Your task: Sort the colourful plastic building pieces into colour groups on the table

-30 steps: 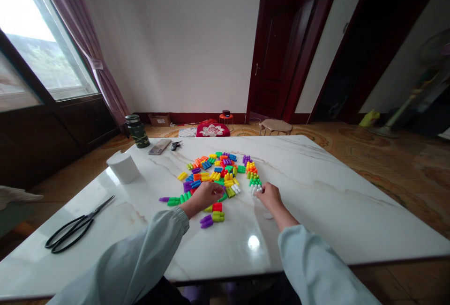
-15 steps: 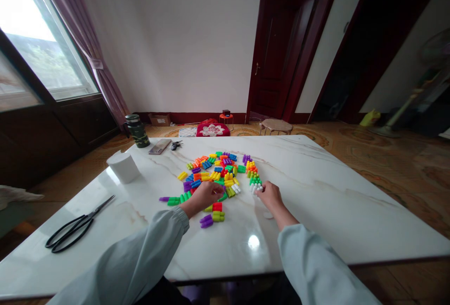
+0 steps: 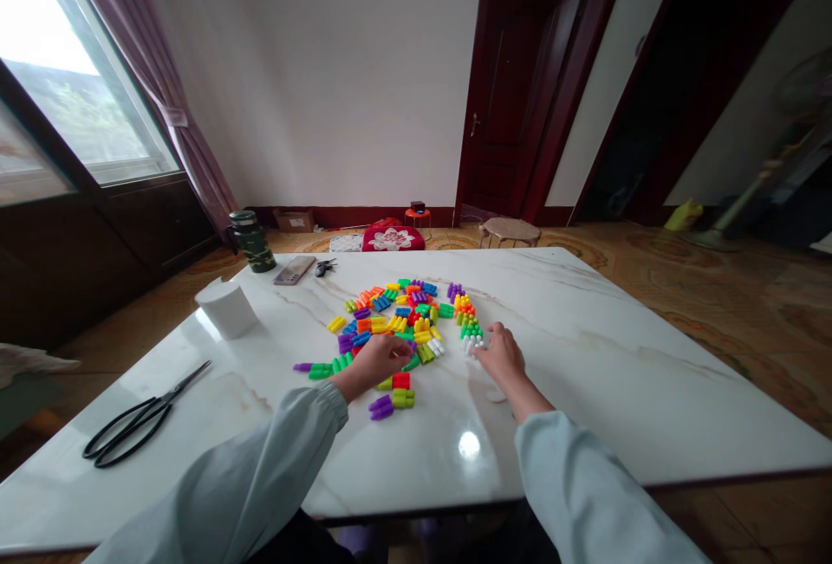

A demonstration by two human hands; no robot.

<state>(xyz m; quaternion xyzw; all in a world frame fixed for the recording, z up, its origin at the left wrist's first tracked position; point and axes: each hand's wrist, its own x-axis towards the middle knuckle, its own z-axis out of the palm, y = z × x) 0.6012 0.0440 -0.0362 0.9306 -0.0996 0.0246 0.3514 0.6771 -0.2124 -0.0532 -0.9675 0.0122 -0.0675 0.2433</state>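
White bullet-shaped plastic blocks [image 3: 472,345], upright at nine o'clock from nearer right hand [image 3: 505,358], fingers [image 3: 498,331] parted, with left hand's [image 3: 378,361] grasp unclear.

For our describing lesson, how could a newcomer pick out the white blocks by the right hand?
On the marbled table, find the colourful jumble; to its right runs a row of blocks. The white blocks form its near end, beside the right hand. The row's other blocks are purple, yellow, orange or green, none white.
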